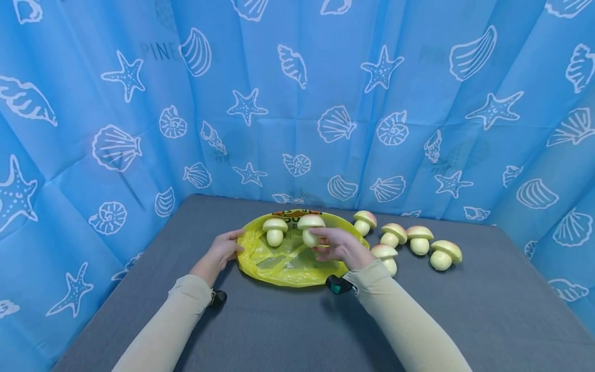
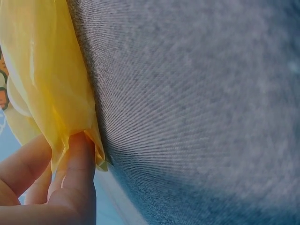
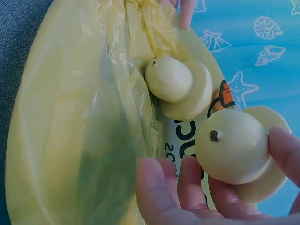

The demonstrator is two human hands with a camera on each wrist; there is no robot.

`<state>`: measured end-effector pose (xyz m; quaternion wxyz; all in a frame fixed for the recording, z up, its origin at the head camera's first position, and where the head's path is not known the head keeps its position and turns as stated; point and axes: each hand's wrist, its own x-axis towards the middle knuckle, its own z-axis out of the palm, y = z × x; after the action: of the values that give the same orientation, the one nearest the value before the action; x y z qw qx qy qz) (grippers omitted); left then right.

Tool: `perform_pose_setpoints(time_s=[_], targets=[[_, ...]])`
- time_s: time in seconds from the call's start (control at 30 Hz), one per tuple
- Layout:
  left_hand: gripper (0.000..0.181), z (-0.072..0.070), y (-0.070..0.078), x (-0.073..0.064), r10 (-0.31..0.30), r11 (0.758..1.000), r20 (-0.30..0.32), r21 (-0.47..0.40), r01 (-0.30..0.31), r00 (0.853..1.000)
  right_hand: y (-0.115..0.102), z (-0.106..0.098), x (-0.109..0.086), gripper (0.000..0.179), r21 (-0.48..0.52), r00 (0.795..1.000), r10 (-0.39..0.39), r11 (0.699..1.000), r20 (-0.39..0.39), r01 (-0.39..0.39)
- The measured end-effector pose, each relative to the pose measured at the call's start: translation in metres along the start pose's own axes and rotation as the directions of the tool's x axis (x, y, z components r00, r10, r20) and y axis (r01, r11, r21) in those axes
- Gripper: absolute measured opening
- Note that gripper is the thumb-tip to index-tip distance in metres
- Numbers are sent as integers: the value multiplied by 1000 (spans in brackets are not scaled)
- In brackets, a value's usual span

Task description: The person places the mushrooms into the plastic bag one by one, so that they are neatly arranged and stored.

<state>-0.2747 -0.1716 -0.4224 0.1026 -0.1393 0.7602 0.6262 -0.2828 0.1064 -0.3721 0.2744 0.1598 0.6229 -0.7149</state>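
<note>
A yellow plastic bag (image 1: pixel 288 276) lies on the table with its mouth spread wide. My left hand (image 1: pixel 224 249) pinches the bag's left rim; the left wrist view has the thin plastic (image 2: pixel 61 93) gathered between thumb and fingers (image 2: pixel 79 164). One pale toy mushroom (image 1: pixel 275 236) lies inside, toward the bag's left side. Over the right part of the opening, my right hand (image 1: pixel 341 247) holds a second mushroom (image 1: pixel 310 223). In the right wrist view, thumb and fingers grip this mushroom (image 3: pixel 232 147) by its round stem, beside the other mushroom (image 3: pixel 173 79).
Several more mushrooms (image 1: pixel 420 240) with reddish-tinged caps stand or lean right of the bag, one (image 1: pixel 387 258) close to my right forearm. Grey cloth covers the table (image 1: pixel 260 330). A blue curtain (image 1: pixel 297 103) with shell prints hangs behind and at both sides.
</note>
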Motion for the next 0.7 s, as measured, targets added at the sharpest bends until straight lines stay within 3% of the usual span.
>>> perform_pose_setpoints(time_s=[0.4,0.7], targets=[[61,0,0,2,-6,1000,-2,1,6,1000,0,10,10,17,-22,999,10,1000,-39,-11],[61,0,1,1,-15,1000,6,-11,15,1000,-1,15,22,62,-23,995,53,998,-82,-55]])
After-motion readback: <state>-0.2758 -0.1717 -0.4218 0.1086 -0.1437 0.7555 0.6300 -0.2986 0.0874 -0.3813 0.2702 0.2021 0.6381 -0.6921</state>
